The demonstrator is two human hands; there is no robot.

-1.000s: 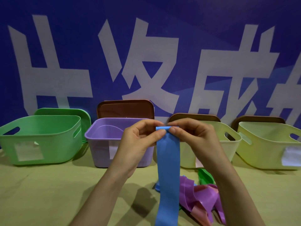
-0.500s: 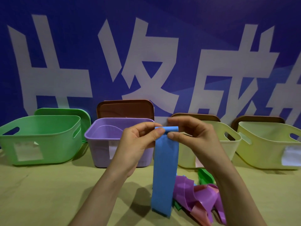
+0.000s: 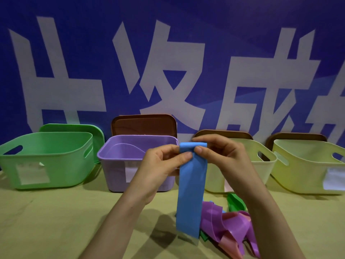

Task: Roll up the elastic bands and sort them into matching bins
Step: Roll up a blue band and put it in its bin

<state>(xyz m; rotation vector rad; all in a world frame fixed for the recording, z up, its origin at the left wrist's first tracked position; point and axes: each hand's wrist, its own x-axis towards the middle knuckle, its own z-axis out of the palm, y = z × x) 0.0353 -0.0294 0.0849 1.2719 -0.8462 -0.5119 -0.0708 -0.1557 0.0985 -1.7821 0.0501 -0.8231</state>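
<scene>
Two hands are up in front of the bins with one blue band between them: the left hand pinches its left edge between thumb and curled forefinger, and the right hand has its thumb pressed on the front of the band with the other fingers curled over the top. The top of the band is turned over into a small roll, and the rest hangs straight down, its lower end near the table. I count four bins in a row at the far side of the table: one green bin at the left, one purple bin next to it, then two pale yellow bins, the nearer-to-centre one partly behind the right hand and the other at the far right. Four lids lean behind them, one green lid and three brown lids. On the table just right of the hanging band lies one heap of loose bands, with purple strips, a pink strip and a green strip tangled together; how many purple ones there are I cannot tell. Behind it all stands a blue wall with big white characters
</scene>
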